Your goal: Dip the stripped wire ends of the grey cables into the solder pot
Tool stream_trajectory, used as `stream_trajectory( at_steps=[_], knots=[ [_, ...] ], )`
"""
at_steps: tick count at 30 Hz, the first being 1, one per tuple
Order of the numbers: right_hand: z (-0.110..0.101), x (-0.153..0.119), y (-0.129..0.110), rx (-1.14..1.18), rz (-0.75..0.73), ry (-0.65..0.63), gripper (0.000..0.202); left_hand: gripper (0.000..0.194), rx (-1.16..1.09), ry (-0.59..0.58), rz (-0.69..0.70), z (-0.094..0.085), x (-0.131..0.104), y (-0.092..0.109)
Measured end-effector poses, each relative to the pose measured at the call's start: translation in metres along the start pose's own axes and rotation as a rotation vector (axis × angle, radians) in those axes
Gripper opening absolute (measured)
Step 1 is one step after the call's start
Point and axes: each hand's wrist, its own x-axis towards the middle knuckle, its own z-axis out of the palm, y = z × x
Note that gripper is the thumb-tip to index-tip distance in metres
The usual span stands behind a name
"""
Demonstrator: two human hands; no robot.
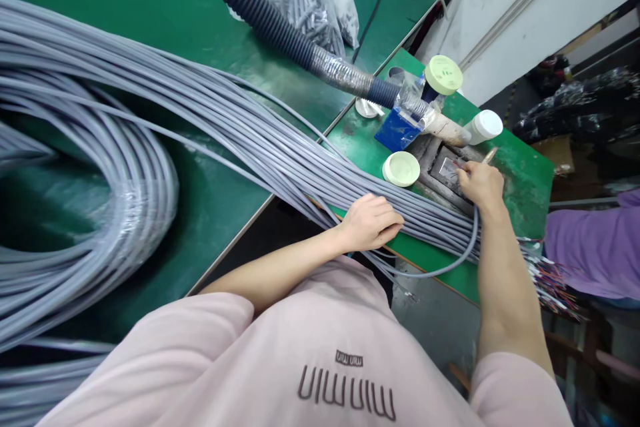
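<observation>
A thick bundle of grey cables (280,147) runs from the left across the green tables to the right, where its stripped ends show many thin coloured wires (553,283). My left hand (371,222) rests at the bundle's near edge with its fingers curled; what they hold, if anything, is hidden. Over the dark square pot (447,170), my right hand (481,181) has its fingers closed around the end of a grey cable (473,240), which loops down past the wrist. The cable's tip lies near the shiny surface in the pot and is hard to make out.
A black ribbed hose (250,7) ends above the pot beside a blue box (398,130). Around it stand an open pale tub (401,169), a green-lidded jar (443,75) and a white jar (487,125). Another person's purple sleeve (590,247) is at the right.
</observation>
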Motion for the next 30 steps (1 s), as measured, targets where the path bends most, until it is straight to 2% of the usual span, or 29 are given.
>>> stream_trajectory(
  at_steps=[9, 15, 17, 20, 24, 27, 30],
  knots=[
    [0.007, 0.004, -0.001, -0.017, -0.019, 0.005, 0.038, 0.013, 0.002, 0.018, 0.009, 0.0, 0.001, 0.001],
    [0.0, 0.001, 0.003, 0.061, -0.001, 0.05, 0.034, 0.017, 0.01, -0.002, -0.004, 0.0, 0.001, 0.0],
    [-0.007, -0.007, 0.006, 0.208, -0.006, 0.123, 0.029, 0.017, 0.01, 0.0, -0.005, 0.0, 0.001, 0.0],
    [-0.021, -0.032, 0.0, 0.576, -0.034, 0.246, 0.025, 0.017, 0.0, 0.004, -0.003, -0.001, 0.001, 0.0],
    [-0.036, -0.08, -0.029, 1.084, 0.021, 0.299, 0.023, 0.016, -0.048, 0.016, -0.029, -0.002, 0.003, 0.003],
    [-0.037, -0.113, -0.062, 1.458, 0.069, 0.297, 0.024, 0.017, -0.212, 0.079, -0.142, -0.004, 0.008, 0.01],
    [-0.032, -0.135, -0.093, 1.757, 0.068, 0.222, 0.024, 0.023, -0.592, 0.211, -0.379, 0.0, 0.016, 0.022]
  ],
)
